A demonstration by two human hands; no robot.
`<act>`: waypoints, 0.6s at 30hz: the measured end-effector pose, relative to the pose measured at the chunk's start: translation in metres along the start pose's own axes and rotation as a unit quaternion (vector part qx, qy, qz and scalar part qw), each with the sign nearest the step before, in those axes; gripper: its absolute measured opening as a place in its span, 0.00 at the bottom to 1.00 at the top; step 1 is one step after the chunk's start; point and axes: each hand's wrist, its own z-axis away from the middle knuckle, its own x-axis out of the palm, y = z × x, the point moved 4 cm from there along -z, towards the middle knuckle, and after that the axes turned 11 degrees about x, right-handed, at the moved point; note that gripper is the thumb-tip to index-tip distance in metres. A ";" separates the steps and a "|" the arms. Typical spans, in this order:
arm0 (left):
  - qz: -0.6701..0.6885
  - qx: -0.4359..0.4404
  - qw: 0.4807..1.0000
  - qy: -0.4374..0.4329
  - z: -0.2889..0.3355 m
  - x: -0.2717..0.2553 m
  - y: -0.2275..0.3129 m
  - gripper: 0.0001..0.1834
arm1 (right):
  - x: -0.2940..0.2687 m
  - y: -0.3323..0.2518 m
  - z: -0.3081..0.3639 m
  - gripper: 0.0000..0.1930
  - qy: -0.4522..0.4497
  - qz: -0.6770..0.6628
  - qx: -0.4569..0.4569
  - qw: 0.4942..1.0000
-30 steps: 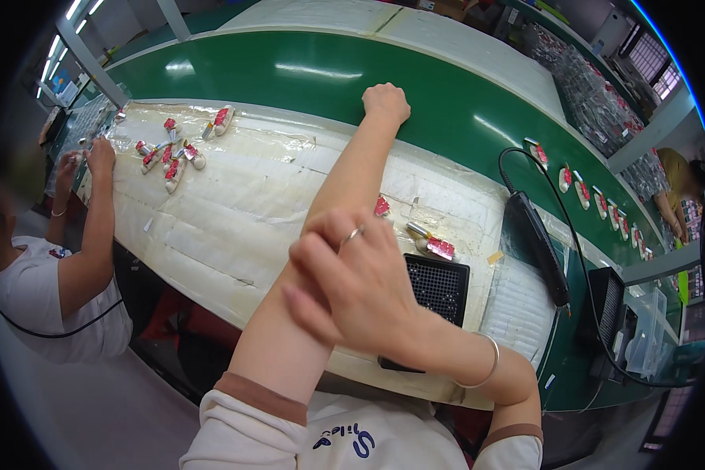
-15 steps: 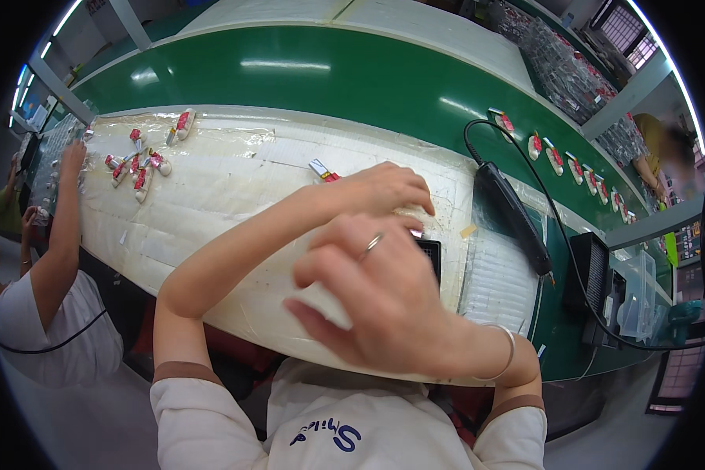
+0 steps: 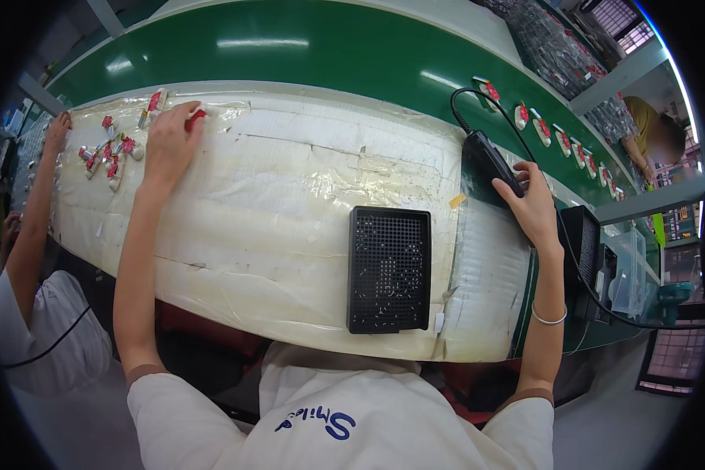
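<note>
My left hand [image 3: 172, 146] is closed at the far left part of the work surface, its fingertips on a small red-and-white part [image 3: 196, 120] that they mostly hide. Beside it lies a loose group of similar red-and-white parts with silvery ends [image 3: 116, 166], plus one more [image 3: 157, 100] just behind. On the right, my right hand [image 3: 534, 205] has thumb and fingers around the lower end of a black corded electric screwdriver [image 3: 489, 160]; its tip is hidden. Between my arms sits a black gridded tray [image 3: 389, 270] holding many tiny pale screw-like pieces.
Beyond the film-covered surface [image 3: 290, 172] runs a green conveyor belt [image 3: 329, 66], with a row of red-and-white parts [image 3: 560, 137] at its right. The screwdriver's cable loops past a black bin [image 3: 580, 243] and clear box [image 3: 628, 274]. Another person's arm [image 3: 35, 188] reaches in at left.
My hands, crossed over the tray before, have parted. The left moved far left onto a red-and-white part; the right moved right onto the screwdriver. The tray is uncovered.
</note>
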 end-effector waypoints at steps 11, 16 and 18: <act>0.147 0.226 0.963 -0.003 -0.048 0.018 0.142 0.21 | -0.009 0.012 -0.011 0.25 -0.045 -0.030 -0.036 0.998; 0.190 0.326 0.926 -0.018 -0.114 0.077 0.207 0.22 | -0.053 0.010 -0.012 0.21 -0.001 -0.422 0.015 0.907; 0.162 0.352 0.922 -0.003 -0.149 0.099 0.232 0.23 | -0.078 -0.002 -0.015 0.19 -0.041 -0.587 -0.033 0.808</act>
